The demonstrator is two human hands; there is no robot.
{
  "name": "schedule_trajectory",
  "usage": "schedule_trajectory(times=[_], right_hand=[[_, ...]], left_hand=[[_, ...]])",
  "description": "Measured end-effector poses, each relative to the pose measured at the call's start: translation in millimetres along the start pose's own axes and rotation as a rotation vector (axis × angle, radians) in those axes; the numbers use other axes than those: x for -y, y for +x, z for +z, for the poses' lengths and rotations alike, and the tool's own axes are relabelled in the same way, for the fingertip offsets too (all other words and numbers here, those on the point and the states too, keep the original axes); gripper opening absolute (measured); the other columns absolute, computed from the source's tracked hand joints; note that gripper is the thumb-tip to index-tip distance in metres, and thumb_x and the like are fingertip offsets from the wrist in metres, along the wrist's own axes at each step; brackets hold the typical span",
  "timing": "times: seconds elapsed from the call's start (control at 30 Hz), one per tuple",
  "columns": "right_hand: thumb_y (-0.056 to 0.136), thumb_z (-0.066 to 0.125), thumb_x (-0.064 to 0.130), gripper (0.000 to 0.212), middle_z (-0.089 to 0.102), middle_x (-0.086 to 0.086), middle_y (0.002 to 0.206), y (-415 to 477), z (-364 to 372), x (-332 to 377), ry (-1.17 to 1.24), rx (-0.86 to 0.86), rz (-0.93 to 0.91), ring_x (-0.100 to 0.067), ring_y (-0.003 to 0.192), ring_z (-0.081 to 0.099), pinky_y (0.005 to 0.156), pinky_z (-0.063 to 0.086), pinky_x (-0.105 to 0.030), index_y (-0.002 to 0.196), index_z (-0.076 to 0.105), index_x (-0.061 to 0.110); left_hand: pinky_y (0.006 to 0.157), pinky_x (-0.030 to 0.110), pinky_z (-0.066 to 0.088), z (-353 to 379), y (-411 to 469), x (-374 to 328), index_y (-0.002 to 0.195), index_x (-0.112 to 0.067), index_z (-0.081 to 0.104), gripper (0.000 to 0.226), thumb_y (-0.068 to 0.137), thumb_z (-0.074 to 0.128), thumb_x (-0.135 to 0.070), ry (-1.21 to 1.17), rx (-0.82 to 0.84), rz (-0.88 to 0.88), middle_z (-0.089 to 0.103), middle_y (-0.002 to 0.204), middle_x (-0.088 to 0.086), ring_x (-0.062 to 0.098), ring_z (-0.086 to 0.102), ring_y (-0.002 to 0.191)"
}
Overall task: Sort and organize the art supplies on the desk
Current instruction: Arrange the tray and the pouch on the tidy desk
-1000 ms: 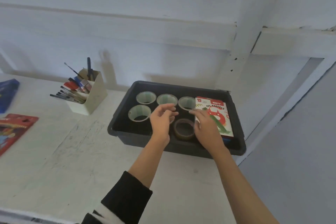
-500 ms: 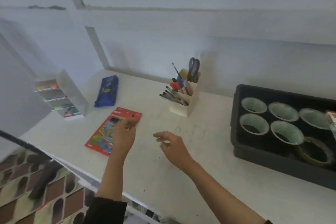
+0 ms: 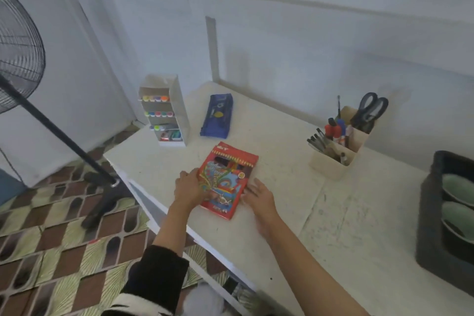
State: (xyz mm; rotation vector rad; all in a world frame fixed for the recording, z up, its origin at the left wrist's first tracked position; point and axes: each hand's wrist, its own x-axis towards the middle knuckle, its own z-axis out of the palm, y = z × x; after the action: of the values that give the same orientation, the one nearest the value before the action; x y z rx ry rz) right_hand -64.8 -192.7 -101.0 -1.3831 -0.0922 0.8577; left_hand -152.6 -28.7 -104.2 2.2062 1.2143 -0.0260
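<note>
Pencil-box (image 3: 228, 177) between left grip (image 3: 189, 188), right grip (image 3: 259, 197)

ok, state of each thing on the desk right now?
pencil box: flat, left hand grips it, right hand touches its edge
pencil case: lying flat
marker rack: upright, stocked
pen holder: upright, full
scissors: shut, handles up
black tray: holds tape rolls

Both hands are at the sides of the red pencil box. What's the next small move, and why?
Probably lift the red pencil box off the desk: the left hand grips its left edge, the right hand touches its right edge, and it lies flat.
</note>
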Motion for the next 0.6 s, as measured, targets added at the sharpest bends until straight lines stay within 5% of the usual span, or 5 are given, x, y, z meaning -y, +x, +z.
schedule_trajectory(times=[0.1, 0.2, 0.4, 0.6], right_hand=[[0.078, 0.063, -0.011, 0.059, 0.057, -0.022, 0.125, 0, -1, 2, 0.083, 0.053, 0.03, -0.033, 0.11, 0.06, 0.088, 0.052, -0.043, 0.134, 0.044, -0.004], [0.078, 0.065, -0.007, 0.044, 0.062, -0.019, 0.114, -6, 0, 16, 0.03, 0.032, -0.026, -0.032, 0.1, 0.064, 0.069, 0.057, -0.036, 0.119, 0.053, 0.005], [0.085, 0.065, 0.003, 0.041, 0.065, -0.011, 0.106, -28, -19, 71, -0.065, 0.071, -0.112, -0.025, 0.093, 0.067, 0.064, 0.056, -0.035, 0.116, 0.044, 0.018], [0.084, 0.066, 0.001, 0.038, 0.07, -0.005, 0.096, -63, -82, 121, 0.007, -0.085, -0.262, -0.02, 0.085, 0.07, 0.062, 0.057, -0.035, 0.114, 0.049, 0.017]], left_hand=[[0.075, 0.033, 0.054, -7, -10, 2, 0.113, -0.014, 0.044, 0.073, 0.057, 0.09, -0.022, -0.36, 0.093, -0.068, 0.058, 0.103, 0.005, 0.02, 0.061, 0.093], [0.056, 0.021, 0.05, -17, -22, -5, 0.112, -0.013, 0.043, 0.059, 0.069, 0.082, -0.004, -0.557, 0.151, -0.021, 0.06, 0.095, 0.001, 0.012, 0.062, 0.078], [0.054, 0.022, 0.054, -46, -45, -51, 0.107, -0.017, 0.05, 0.037, 0.079, 0.075, -0.016, -0.737, 0.129, 0.148, 0.068, 0.096, -0.001, 0.012, 0.069, 0.073], [0.06, 0.025, 0.058, -42, -79, -132, 0.102, -0.023, 0.052, 0.016, 0.09, 0.063, -0.02, -0.817, 0.198, 0.328, 0.07, 0.099, -0.002, 0.014, 0.072, 0.076]])
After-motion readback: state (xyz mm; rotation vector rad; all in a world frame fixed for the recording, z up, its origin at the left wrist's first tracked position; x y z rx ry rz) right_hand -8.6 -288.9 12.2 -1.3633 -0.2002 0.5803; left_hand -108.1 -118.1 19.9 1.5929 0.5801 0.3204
